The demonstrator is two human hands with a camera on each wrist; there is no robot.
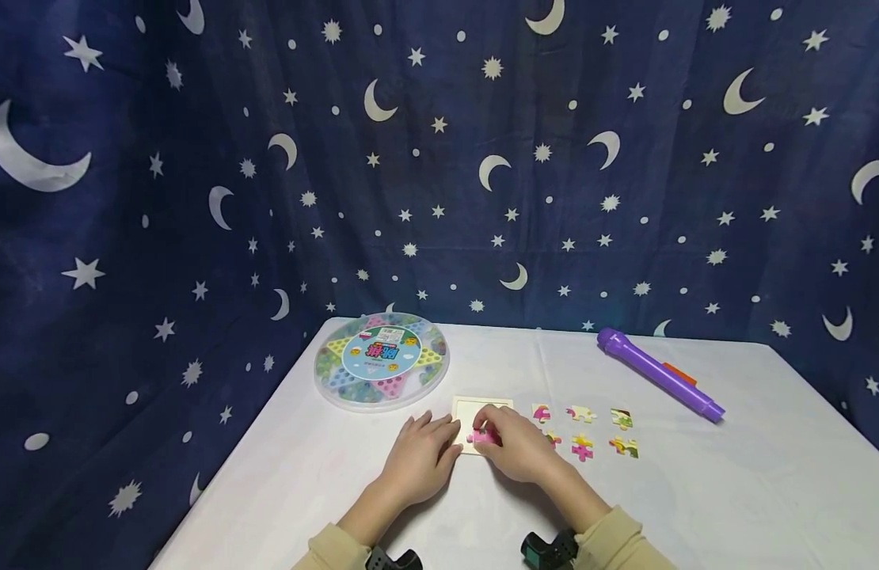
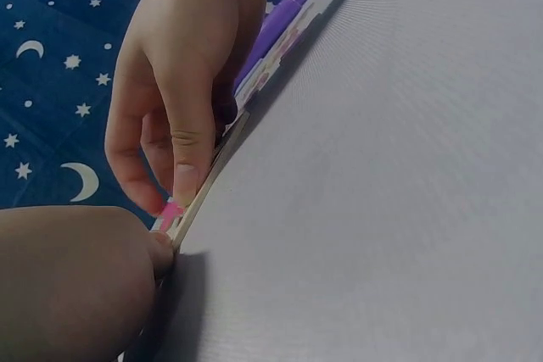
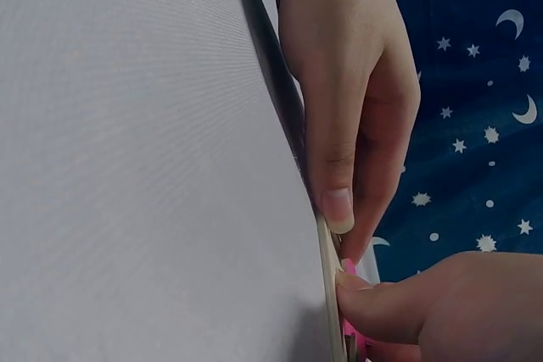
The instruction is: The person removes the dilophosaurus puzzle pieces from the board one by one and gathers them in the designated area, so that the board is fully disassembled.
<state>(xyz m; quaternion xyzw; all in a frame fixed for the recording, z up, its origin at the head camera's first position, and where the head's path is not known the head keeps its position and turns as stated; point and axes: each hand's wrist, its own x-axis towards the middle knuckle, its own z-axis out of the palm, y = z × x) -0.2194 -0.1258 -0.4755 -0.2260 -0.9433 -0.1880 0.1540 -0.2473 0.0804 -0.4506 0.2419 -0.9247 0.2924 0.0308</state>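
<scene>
A small square puzzle tray [image 1: 465,410] with a pale wooden rim lies on the white table in the head view. Inside it, near the front, is a pink puzzle piece [image 1: 481,436]. My right hand [image 1: 521,449] pinches this piece between thumb and fingers, low over the tray. Against the tray's left side rests my left hand [image 1: 420,461], fingers extended and thumb at the near left corner. In the right wrist view the left thumb [image 3: 338,209] touches the tray's rim. Part of the tray is hidden under the right hand.
Several loose puzzle pieces [image 1: 582,448] lie in two rows right of the tray. A round, clear-lidded board game box [image 1: 431,372] sits at the back left. Farther right lies a purple toy microphone [image 1: 656,372], with an orange item [image 1: 679,374] beside it. A starry curtain [image 1: 439,158] hangs behind the table.
</scene>
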